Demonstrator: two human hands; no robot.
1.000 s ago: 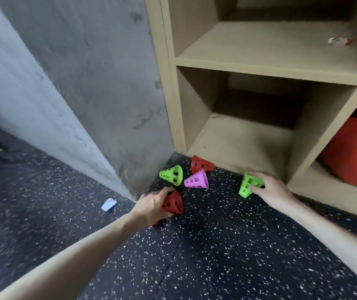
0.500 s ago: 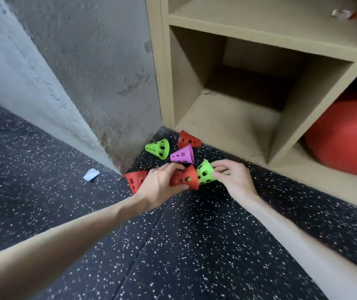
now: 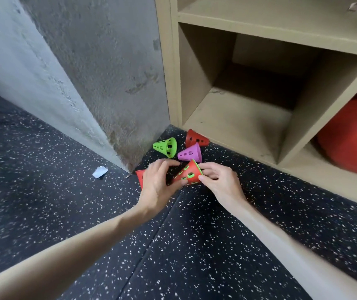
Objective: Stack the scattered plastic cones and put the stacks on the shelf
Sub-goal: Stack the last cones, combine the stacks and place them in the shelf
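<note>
Two cones are nested, red over green (image 3: 188,176), pinched between left hand (image 3: 156,184) and right hand (image 3: 220,182); four loose cones wait, shelf (image 3: 238,124) holds no stack.

Soft, even indoor light falls without glare, and the back of the shelf (image 3: 268,68) compartment lies in shadow. Wide-angle distortion bends the edges. Slight motion blur softens the whole view.

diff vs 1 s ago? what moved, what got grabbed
The left hand and right hand brought their cones together: the green one now sits nested inside the red cone, held by both. Another red cone is uncovered behind the left hand. The green cone, purple cone and far red cone stayed put.
</note>
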